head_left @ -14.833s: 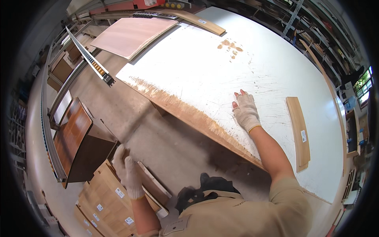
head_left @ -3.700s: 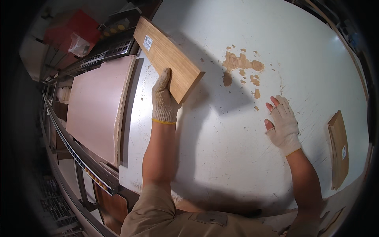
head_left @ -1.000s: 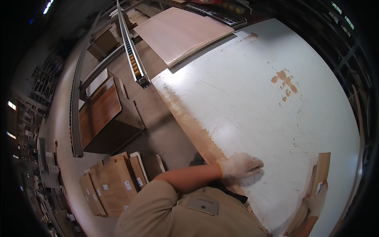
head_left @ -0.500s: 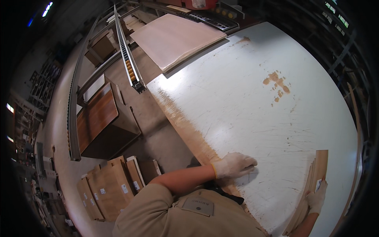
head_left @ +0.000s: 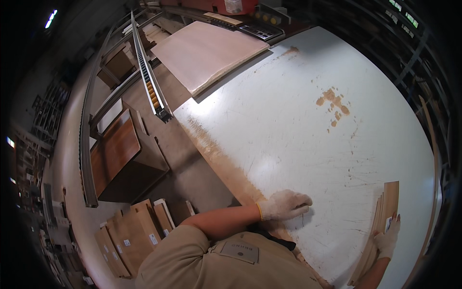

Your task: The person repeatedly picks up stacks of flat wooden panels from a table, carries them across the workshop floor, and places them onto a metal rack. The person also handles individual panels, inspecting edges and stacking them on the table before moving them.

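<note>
My left hand [head_left: 286, 204], in a pale knitted glove with a yellow cuff edge, is over the near edge of the worn white tabletop [head_left: 308, 144]. Its fingers are curled toward the thumb. Whatever may be inside them is hidden. At the lower right, my right hand [head_left: 386, 241], gloved too, grips a bundle of long, thin wooden strips [head_left: 378, 216] by its side. The strips lie lengthwise together on the table, and a small white label shows by the fingertips. Their near ends run down toward the lower edge of the picture.
A large pale pinkish panel [head_left: 211, 55] lies at the table's far left. Beyond it sits a control panel [head_left: 262, 31]. Left of the table are a roller conveyor rail [head_left: 149, 82], a brown-topped box-like stack [head_left: 115, 154] and labelled cardboard-coloured panels [head_left: 132, 233].
The view has shifted slightly, so the far panel and conveyor sit a little lower and further left. My hands keep nearly the same places, the right one still on the strips.
</note>
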`<move>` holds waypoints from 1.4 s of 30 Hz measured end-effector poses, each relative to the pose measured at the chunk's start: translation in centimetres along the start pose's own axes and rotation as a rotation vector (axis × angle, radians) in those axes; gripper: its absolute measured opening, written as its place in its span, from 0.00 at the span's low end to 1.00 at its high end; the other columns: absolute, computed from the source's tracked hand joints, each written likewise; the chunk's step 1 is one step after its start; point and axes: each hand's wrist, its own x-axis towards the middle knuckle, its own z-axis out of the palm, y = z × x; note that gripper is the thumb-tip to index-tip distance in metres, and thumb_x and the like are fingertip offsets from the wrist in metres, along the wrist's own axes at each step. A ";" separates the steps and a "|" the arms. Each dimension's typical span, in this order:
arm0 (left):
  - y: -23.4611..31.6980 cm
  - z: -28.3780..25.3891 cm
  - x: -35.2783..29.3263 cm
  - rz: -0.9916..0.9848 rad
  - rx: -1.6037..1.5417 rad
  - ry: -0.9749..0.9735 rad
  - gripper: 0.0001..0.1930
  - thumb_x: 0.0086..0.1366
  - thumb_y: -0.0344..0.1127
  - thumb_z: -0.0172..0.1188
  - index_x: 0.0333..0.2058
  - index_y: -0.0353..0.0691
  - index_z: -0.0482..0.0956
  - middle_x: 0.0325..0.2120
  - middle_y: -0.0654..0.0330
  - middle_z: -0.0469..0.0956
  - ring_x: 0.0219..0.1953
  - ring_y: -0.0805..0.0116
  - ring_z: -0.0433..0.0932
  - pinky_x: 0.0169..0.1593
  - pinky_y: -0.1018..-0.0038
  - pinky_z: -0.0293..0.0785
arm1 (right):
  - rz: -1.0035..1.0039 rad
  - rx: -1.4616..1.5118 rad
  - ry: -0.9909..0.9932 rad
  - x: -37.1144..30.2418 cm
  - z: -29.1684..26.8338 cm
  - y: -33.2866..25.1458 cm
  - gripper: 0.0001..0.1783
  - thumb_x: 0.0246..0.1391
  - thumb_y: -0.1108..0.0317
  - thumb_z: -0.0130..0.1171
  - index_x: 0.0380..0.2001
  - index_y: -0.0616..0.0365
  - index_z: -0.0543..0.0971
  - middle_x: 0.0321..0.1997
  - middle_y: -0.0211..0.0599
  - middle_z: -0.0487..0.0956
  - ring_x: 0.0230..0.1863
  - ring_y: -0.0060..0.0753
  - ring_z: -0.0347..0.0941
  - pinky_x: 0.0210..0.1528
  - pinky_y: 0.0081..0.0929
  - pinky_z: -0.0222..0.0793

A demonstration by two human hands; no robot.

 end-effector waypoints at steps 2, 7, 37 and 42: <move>-0.2 -1.0 0.1 -0.050 -0.130 -0.012 0.17 0.79 0.44 0.58 0.54 0.37 0.81 0.43 0.50 0.87 0.45 0.54 0.87 0.50 0.59 0.83 | -0.062 -0.011 0.071 -0.3 -0.2 -2.2 0.60 0.42 0.80 0.75 0.80 0.65 0.58 0.84 0.55 0.56 0.85 0.55 0.51 0.86 0.38 0.47; -2.2 -8.3 3.9 -0.298 -0.886 -0.062 0.22 0.80 0.43 0.60 0.59 0.28 0.75 0.40 0.56 0.82 0.41 0.71 0.80 0.47 0.72 0.81 | -0.284 0.045 0.089 -1.0 1.9 -12.1 0.51 0.48 0.76 0.74 0.76 0.65 0.66 0.85 0.51 0.56 0.85 0.57 0.49 0.85 0.44 0.48; -23.9 -43.1 40.9 -0.125 -1.280 1.065 0.15 0.68 0.32 0.72 0.51 0.36 0.82 0.45 0.56 0.86 0.42 0.60 0.87 0.43 0.69 0.83 | -0.085 0.517 -0.035 1.6 13.1 -26.5 0.38 0.49 0.83 0.63 0.67 0.75 0.69 0.81 0.62 0.55 0.81 0.60 0.59 0.79 0.45 0.67; -21.1 -37.1 30.8 -0.157 -1.238 0.858 0.17 0.70 0.31 0.70 0.55 0.33 0.79 0.48 0.54 0.86 0.52 0.60 0.87 0.56 0.63 0.85 | -0.228 0.327 0.052 1.6 12.1 -26.5 0.35 0.52 0.71 0.65 0.65 0.73 0.74 0.76 0.62 0.66 0.81 0.67 0.56 0.83 0.58 0.54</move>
